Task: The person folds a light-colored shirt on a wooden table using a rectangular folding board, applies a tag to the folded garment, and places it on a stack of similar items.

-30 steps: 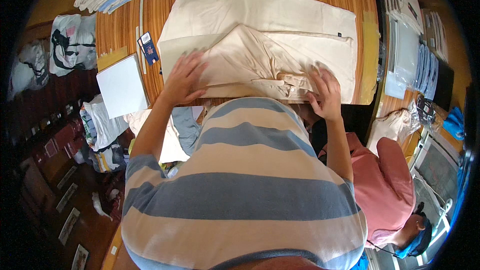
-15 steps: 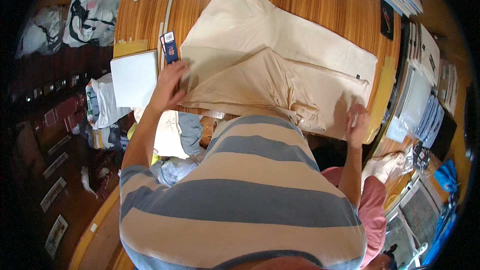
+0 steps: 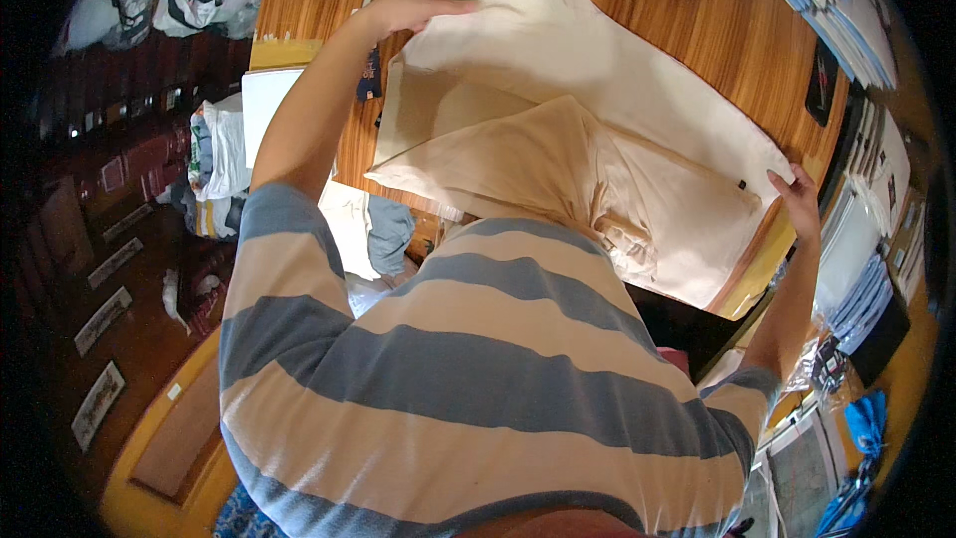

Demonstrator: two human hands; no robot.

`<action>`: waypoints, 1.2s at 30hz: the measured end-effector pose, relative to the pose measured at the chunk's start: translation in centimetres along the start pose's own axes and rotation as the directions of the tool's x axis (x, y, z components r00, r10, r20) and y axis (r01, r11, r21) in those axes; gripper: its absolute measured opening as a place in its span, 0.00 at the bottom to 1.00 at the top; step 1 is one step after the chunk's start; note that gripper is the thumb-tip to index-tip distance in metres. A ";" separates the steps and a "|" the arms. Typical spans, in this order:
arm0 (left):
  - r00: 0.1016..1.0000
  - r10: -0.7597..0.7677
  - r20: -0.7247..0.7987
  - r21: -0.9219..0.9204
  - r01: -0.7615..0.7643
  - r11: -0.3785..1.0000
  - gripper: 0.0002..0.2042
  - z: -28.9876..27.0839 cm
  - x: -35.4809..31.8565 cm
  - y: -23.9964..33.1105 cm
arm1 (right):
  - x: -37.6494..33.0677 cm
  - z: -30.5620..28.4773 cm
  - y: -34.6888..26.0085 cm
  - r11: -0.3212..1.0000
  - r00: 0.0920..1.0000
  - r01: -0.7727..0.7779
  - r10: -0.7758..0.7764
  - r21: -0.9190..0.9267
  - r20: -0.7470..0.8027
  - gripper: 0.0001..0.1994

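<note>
A beige shirt [image 3: 637,70] lies spread on the wood-grain table, one part folded over toward me in loose creases. At its far left, beside the sleeve, is my left hand [image 3: 416,8], thumb stretched over the cloth and apart from the other fingers, which are partly in shadow. My right hand [image 3: 800,203] pinches the shirt's right edge between thumb and fingers. A dark blue tag [image 3: 369,75] lies by the shirt's left edge, partly hidden behind my left forearm.
A white board [image 3: 271,105] sits at the table's left edge, partly covered by my arm. Folded blue and white garments [image 3: 832,15] are stacked at the far right, near a dark phone-like object [image 3: 822,82]. More folded clothes [image 3: 858,294] stand to the right.
My left hand has moved away from me, from the near left corner up to the sleeve. My right hand has shifted outward and farther away, onto the shirt's right edge.
</note>
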State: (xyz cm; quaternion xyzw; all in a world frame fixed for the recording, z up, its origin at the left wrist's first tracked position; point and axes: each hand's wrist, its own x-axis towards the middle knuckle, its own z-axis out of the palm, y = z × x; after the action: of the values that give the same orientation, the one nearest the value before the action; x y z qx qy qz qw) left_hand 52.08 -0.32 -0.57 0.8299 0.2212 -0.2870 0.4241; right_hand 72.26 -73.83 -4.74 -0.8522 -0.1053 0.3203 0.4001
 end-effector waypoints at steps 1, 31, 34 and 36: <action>0.998 0.016 -0.066 -0.045 -0.019 0.999 0.30 -0.3 -2.9 -1.2 | -0.8 2.0 -3.4 0.995 0.999 0.021 -0.016 0.100 -0.051 0.11; 0.643 0.749 -0.159 0.602 -0.538 0.590 0.56 12.5 -14.3 -15.6 | 9.4 34.8 -35.9 0.079 0.586 0.597 -0.723 -0.799 0.366 0.14; 0.646 0.750 -0.143 0.650 -0.510 0.563 0.56 12.2 -14.8 -16.6 | -11.3 31.7 -39.9 0.603 0.822 0.525 -0.543 -0.600 0.174 0.12; 0.618 0.775 -0.131 0.680 -0.513 0.524 0.56 12.1 -14.3 -17.4 | -21.7 33.0 -36.9 0.701 0.762 0.631 -0.640 -0.332 0.096 0.14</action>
State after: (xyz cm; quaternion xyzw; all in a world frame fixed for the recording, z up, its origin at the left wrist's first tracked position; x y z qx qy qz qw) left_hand 27.41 -2.74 -6.86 0.9775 -0.1254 0.0293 0.1670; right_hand 37.55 -38.78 17.28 -0.8239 -0.4417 0.1277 0.3315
